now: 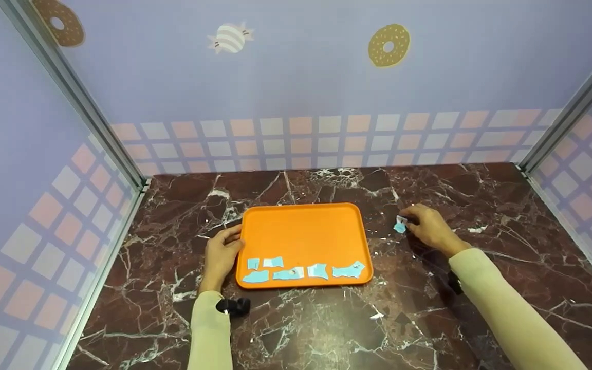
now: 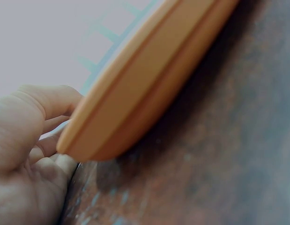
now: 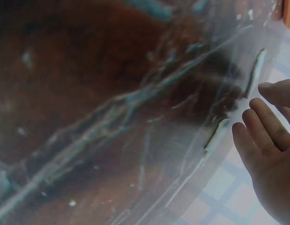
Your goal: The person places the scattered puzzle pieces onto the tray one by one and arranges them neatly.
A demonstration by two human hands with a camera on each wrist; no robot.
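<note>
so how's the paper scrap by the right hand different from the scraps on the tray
The scrap at the right hand is a single piece, out on the marble table and held at the fingertips. The scraps on the tray are several, lying flat and untouched along the orange tray's near edge. All are light blue torn paper.

Small light-blue paper scrap (image 1: 400, 226) on marble, right of orange tray (image 1: 303, 226)

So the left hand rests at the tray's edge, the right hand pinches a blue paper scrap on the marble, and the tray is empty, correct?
Not empty: the head view shows several blue paper pieces along the near edge of the orange tray. The rest stands.
</note>
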